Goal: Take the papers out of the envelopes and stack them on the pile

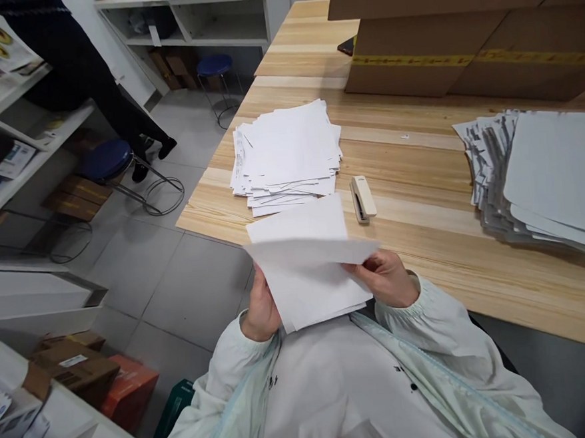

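Observation:
My left hand grips the left edge of several white paper sheets held over the table's front edge, close to my body. My right hand pinches the same sheets at their right side; the top one is bent up along its far edge. Just beyond them another white sheet lies partly hidden. Behind that sits an uneven pile of papers. A cream stapler rests on the wood to the right of the pile.
Large cardboard boxes stand at the table's back right. A thick stack of papers lies at the right of the wooden table. Across the floor are blue stools, shelves and a person in dark clothes.

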Demonstrator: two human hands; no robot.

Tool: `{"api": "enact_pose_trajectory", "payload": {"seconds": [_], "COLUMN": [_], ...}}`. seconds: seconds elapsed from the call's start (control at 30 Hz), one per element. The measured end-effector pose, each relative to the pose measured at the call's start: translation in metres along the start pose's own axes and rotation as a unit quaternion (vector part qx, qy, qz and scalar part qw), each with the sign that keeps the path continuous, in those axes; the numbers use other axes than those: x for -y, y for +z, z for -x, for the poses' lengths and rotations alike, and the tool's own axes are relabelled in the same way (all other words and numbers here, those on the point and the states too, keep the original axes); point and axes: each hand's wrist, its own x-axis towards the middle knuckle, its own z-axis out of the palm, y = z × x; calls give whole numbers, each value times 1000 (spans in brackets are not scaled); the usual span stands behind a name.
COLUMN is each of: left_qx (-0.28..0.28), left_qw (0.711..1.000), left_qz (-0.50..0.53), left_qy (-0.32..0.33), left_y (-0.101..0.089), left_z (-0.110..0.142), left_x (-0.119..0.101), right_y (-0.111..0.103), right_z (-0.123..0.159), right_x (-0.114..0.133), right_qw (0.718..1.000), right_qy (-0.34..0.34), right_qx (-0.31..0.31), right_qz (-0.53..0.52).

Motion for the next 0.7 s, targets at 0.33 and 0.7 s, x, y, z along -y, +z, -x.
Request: {"api": "enact_pose_trajectory", "payload": {"seconds": [0.33, 0.7], "left_qx": [39, 27], "left_qw": [998, 999], "left_qz": [-40, 5], "left_qy": [13, -42], "left_y": [-14, -14], "left_z": [2, -4], "left_x": [-8, -20], "right_y": [-8, -32], "right_z": [1, 2], "right_x": [-3, 8], "right_qw": [999, 987], "right_qy": [-14, -32], "right_qx": [19, -145], "right_qz": [24, 57]}}
